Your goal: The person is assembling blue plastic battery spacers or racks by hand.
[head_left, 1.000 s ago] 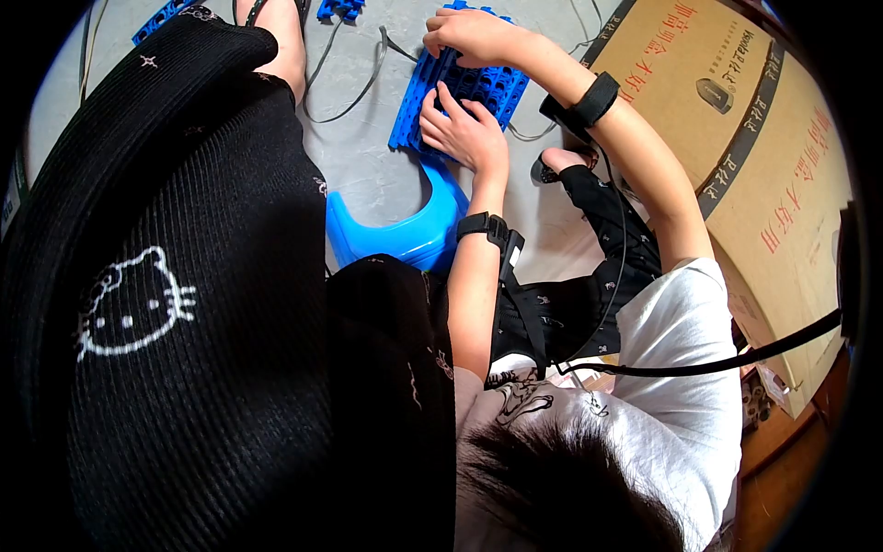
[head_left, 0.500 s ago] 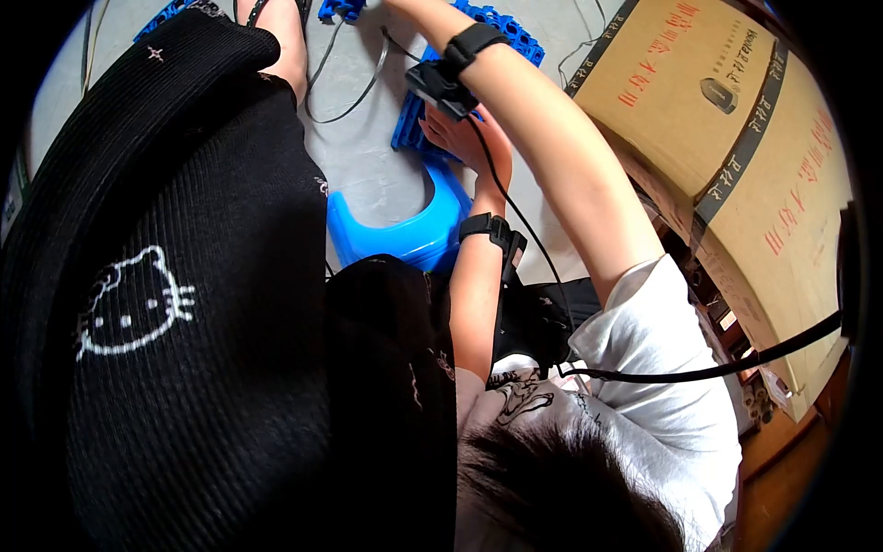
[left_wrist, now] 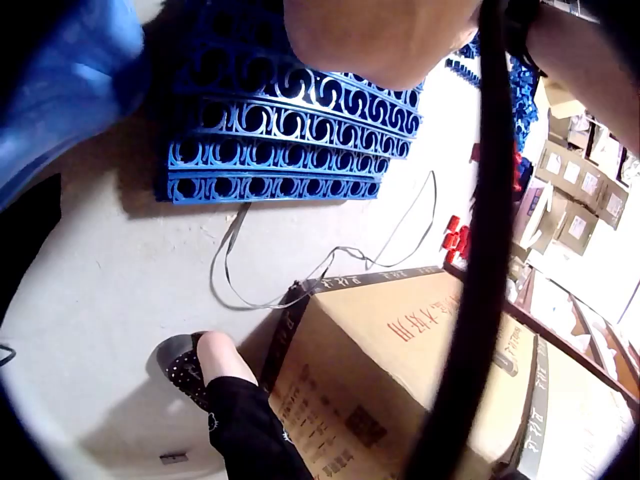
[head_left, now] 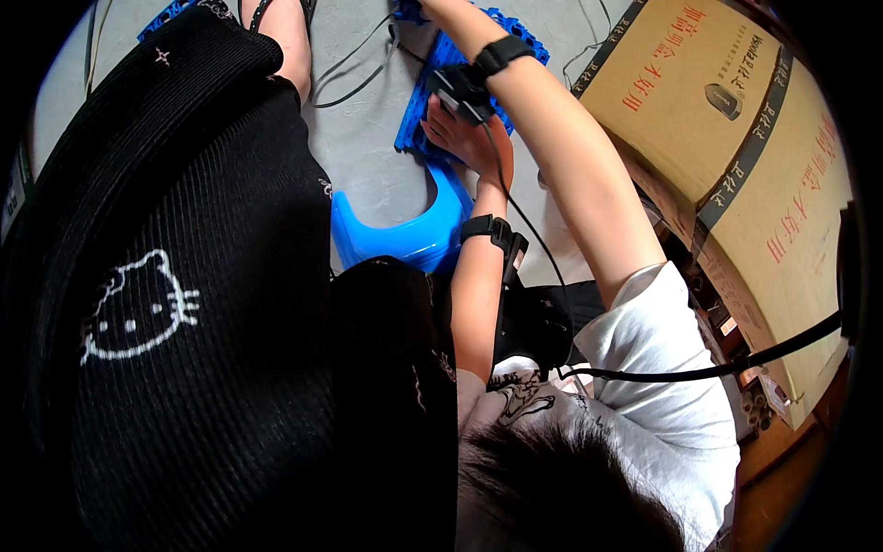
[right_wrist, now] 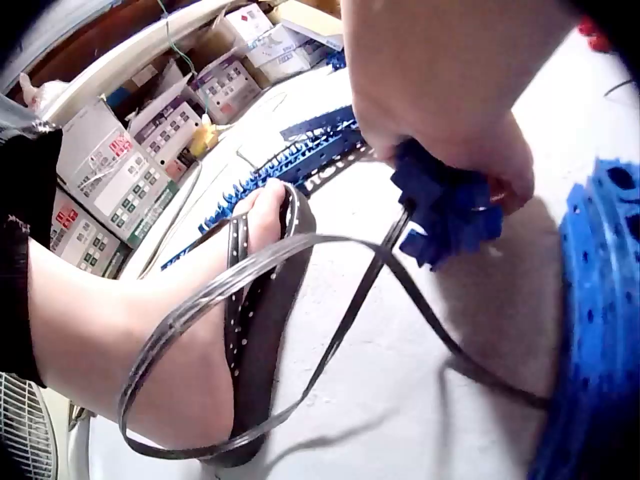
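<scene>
A stack of blue lattice panels (head_left: 515, 32) (left_wrist: 290, 130) lies on the grey floor beyond a blue stool (head_left: 405, 235). My left hand (head_left: 469, 138) rests on the near end of the stack; the right forearm's wrist camera hides its fingers. In the left wrist view only the heel of the left hand (left_wrist: 380, 40) shows above the panels. My right arm crosses over it to the top edge of the head view. There my right hand (right_wrist: 440, 150) grips a small blue toothed piece (right_wrist: 455, 210) just above the floor, left of the panel stack's edge (right_wrist: 600, 330).
A second person in black clothing (head_left: 184, 304) fills the left, with a sandalled foot (right_wrist: 250, 300) by loose grey strapping loops (right_wrist: 330, 245). A large cardboard box (head_left: 736, 138) (left_wrist: 400, 370) stands at the right. Small boxes (right_wrist: 110, 180) line a shelf behind.
My right hand left the far end of the panels, swung left across my left hand, and now grips the small blue piece. My left hand stayed on the panels.
</scene>
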A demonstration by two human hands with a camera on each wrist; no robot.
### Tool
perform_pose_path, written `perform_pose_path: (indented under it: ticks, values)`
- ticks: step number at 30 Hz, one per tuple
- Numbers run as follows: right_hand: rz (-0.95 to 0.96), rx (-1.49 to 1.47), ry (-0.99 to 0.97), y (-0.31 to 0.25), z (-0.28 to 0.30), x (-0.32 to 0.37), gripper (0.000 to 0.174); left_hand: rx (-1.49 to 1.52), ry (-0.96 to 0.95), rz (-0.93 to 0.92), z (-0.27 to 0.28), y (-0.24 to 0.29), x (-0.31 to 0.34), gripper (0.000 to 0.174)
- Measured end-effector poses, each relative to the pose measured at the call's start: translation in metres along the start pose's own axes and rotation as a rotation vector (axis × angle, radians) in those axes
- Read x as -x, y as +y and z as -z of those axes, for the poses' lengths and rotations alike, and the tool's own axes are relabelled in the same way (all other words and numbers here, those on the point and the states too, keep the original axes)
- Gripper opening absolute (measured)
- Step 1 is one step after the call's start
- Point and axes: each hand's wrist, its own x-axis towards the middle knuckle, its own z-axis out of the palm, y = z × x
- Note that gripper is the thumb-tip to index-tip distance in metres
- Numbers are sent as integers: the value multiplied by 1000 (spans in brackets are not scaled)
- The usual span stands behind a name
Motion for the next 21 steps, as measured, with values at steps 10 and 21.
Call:
perform_pose_path:
  ticks: [10, 21]
  values:
    - [207, -201, -75, -31, 112, 23, 32, 40, 2, 68, 9, 15, -12, 45]
    - [425, -80, 243, 29, 201, 95, 39, 786, -40, -8, 19, 54, -48, 42]
